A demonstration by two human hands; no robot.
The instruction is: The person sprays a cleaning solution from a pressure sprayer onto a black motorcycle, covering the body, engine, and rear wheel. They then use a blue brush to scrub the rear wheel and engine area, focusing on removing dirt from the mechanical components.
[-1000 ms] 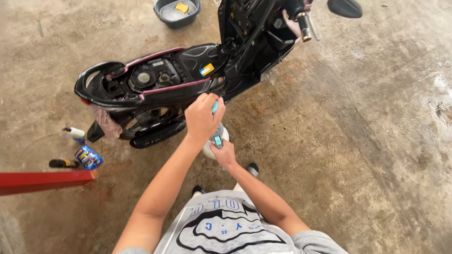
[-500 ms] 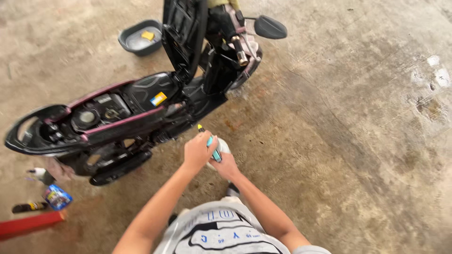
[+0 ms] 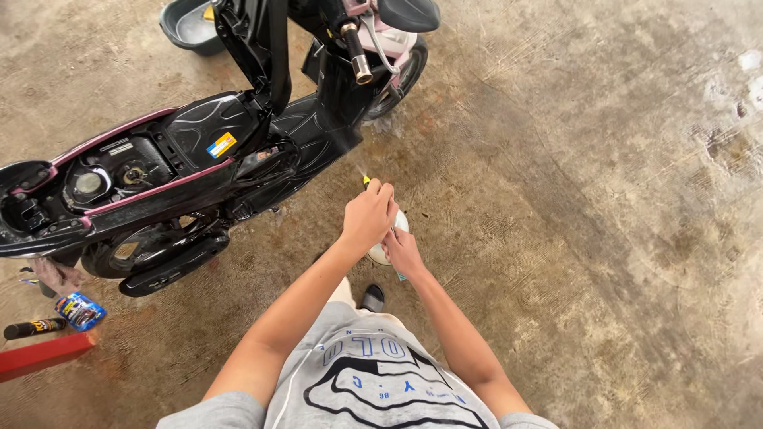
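My left hand (image 3: 367, 214) is closed around a small screwdriver (image 3: 365, 179); only its yellow end and thin metal shaft stick out above my fingers. Right beneath it, my right hand (image 3: 405, 253) holds a white round part (image 3: 387, 240), mostly hidden by both hands. The two hands touch, in front of my chest and above the concrete floor. A black scooter with pink trim (image 3: 199, 159) stands just beyond them. Its seat is raised and the under-seat compartment is open.
A dark grey basin (image 3: 184, 30) sits on the floor behind the scooter. At the left edge lie a black spray can (image 3: 33, 327), a blue packet (image 3: 79, 310), a rag (image 3: 52, 275) and a red bar (image 3: 44, 356). My dark shoe (image 3: 372, 298) is below my hands.
My left hand came down from the scooter's side onto my right hand. My view has swung right, so the scooter now sits further left in the frame.
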